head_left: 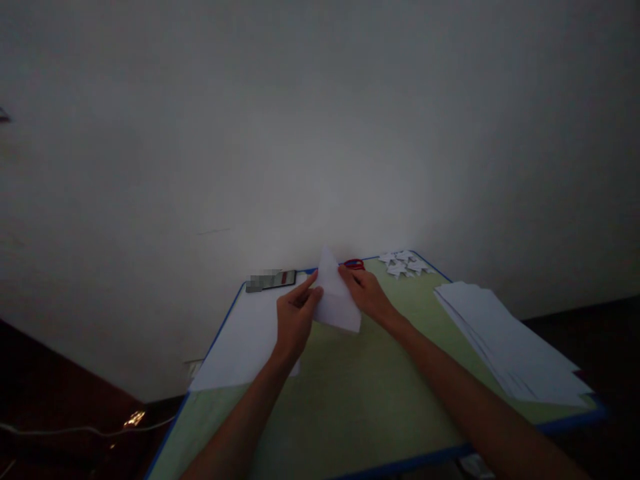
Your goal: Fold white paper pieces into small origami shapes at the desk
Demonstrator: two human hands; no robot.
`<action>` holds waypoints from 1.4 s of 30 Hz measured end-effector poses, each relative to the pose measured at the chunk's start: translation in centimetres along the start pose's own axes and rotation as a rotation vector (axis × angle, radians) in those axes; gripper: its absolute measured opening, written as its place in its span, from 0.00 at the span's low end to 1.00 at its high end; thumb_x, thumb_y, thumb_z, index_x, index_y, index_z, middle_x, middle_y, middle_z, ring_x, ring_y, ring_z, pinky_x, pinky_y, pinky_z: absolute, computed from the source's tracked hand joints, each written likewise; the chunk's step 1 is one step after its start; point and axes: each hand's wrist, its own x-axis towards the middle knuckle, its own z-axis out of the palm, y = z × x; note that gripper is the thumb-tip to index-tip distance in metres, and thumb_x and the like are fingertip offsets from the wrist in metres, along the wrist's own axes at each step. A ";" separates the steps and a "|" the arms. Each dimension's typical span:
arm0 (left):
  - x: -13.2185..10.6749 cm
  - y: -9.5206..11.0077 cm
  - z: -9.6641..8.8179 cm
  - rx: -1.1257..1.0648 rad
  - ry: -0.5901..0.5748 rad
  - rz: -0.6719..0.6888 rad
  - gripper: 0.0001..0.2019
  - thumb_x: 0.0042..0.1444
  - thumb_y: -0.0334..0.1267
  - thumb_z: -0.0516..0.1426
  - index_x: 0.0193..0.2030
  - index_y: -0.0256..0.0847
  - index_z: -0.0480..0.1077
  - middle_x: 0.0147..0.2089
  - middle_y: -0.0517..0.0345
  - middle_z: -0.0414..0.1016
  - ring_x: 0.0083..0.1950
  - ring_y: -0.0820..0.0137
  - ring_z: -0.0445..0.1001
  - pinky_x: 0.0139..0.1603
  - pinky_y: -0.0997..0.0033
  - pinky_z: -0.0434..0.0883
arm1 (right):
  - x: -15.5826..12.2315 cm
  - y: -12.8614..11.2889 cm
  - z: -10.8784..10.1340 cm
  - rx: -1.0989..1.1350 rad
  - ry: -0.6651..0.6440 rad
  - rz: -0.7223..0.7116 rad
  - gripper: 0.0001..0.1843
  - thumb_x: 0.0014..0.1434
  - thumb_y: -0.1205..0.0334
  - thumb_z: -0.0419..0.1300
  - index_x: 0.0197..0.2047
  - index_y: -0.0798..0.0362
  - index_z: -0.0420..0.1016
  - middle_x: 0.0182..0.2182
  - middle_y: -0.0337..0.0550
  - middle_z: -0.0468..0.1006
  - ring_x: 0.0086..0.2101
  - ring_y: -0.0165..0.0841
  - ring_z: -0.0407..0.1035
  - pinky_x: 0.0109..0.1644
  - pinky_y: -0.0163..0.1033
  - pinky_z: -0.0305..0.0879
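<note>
A folded sheet of white paper (336, 300), pointed at its top, is held up over the table between my two hands. My left hand (296, 312) pinches its left edge between thumb and fingers. On the opposite edge, near the upper part, my right hand (367, 291) grips the paper with its fingers closed. Just behind the right hand lie red-handled scissors (355, 265), partly hidden by that hand.
The green tabletop (370, 400) has a blue rim and meets a pale wall (320, 133). White sheets (235, 340) lie at left, below a phone (280, 279). A paper stack (510, 340) lies at right, with several small folded paper pieces (404, 263) at back right.
</note>
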 end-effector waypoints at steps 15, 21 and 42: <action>-0.5 0.3 0.4 0.056 -0.064 0.043 0.25 0.50 0.41 0.69 0.57 0.37 0.79 0.36 0.52 0.85 0.33 0.70 0.76 0.38 0.71 0.72 | -0.2 -0.5 -0.3 -0.139 0.135 -0.077 0.26 0.69 0.38 0.51 0.27 0.48 0.63 0.22 0.36 0.66 0.25 0.33 0.60 0.31 0.39 0.50; -0.4 0.1 0.3 0.042 -0.080 0.030 0.26 0.50 0.41 0.70 0.57 0.36 0.79 0.33 0.54 0.84 0.31 0.72 0.74 0.36 0.72 0.70 | -0.2 -0.7 0.1 -0.153 0.160 -0.086 0.25 0.70 0.40 0.48 0.28 0.48 0.63 0.23 0.38 0.67 0.25 0.34 0.61 0.32 0.40 0.51; -1.0 -0.3 0.2 0.187 -0.249 0.083 0.24 0.55 0.42 0.67 0.58 0.37 0.79 0.34 0.55 0.83 0.33 0.69 0.74 0.36 0.72 0.71 | 0.3 -1.3 -0.6 -0.047 0.196 -0.055 0.28 0.68 0.36 0.52 0.25 0.49 0.64 0.23 0.35 0.66 0.26 0.32 0.59 0.31 0.39 0.52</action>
